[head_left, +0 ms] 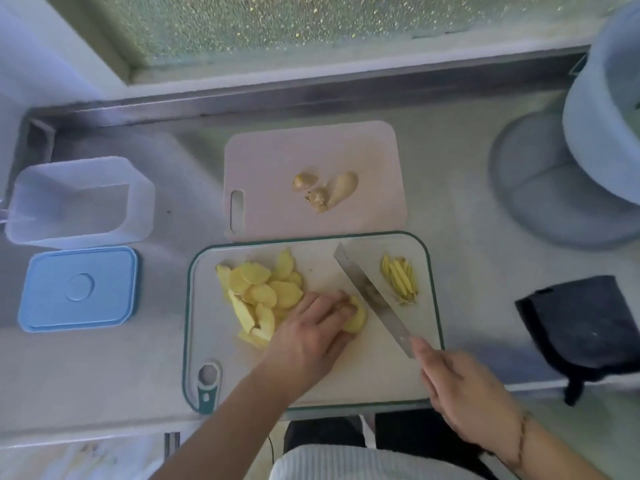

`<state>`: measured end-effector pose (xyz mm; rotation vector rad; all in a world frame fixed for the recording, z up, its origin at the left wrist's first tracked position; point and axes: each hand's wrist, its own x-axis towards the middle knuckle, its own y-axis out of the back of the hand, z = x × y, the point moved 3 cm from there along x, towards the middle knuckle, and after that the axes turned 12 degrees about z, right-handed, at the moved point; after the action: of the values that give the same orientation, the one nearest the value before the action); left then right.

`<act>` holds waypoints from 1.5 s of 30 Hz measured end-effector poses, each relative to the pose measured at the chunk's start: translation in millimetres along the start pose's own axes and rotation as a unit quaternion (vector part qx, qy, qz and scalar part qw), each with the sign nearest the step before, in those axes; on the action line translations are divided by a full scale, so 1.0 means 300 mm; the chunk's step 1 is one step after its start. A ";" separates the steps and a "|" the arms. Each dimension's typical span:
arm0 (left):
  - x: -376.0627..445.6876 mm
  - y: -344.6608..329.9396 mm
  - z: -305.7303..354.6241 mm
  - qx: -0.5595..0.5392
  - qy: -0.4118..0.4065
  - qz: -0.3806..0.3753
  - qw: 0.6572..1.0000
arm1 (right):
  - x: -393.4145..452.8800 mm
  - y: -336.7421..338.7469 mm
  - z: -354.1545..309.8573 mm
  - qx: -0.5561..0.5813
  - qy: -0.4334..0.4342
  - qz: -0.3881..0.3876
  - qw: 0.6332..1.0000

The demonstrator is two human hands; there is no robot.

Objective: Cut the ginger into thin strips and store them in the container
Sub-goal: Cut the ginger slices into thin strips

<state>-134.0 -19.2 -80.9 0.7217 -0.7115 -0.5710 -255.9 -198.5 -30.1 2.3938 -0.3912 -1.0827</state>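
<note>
A pile of yellow ginger slices (258,291) lies on the left half of the white, teal-rimmed cutting board (374,375). My left hand (308,336) presses down on a small stack of slices (356,318) with curled fingertips. My right hand (460,386) grips the handle of a knife (370,294), whose blade lies slanted just right of that stack. A small heap of cut ginger strips (400,278) sits to the blade's right. The clear container (81,200) stands open at the left, with its blue lid (79,289) in front of it.
A pale pink board (277,161) behind the cutting board carries ginger trimmings (325,190). A dark cloth (581,323) lies at the right edge. A light blue bowl (602,109) on a round stand sits at the far right. A raised steel ledge runs along the back.
</note>
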 end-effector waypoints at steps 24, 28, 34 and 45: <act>-0.020 0.003 0.057 0.052 -0.047 0.049 0.996 | -0.080 -0.051 -0.033 -0.089 0.093 0.066 0.989; -0.011 0.009 0.051 0.045 -0.054 0.043 0.997 | -0.079 -0.059 -0.037 -0.099 0.045 0.037 0.993; -0.020 0.004 0.046 0.031 0.039 0.027 0.998 | -0.044 -0.023 -0.021 -0.035 0.023 0.064 0.997; 0.003 0.076 0.041 -0.092 0.132 0.060 0.985 | -0.026 -0.019 -0.023 -0.023 0.047 0.096 0.994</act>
<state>-137.6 -10.5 -56.8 0.5651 -0.4455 -0.4155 -255.4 -188.1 -24.4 2.3026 -0.5458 -0.8792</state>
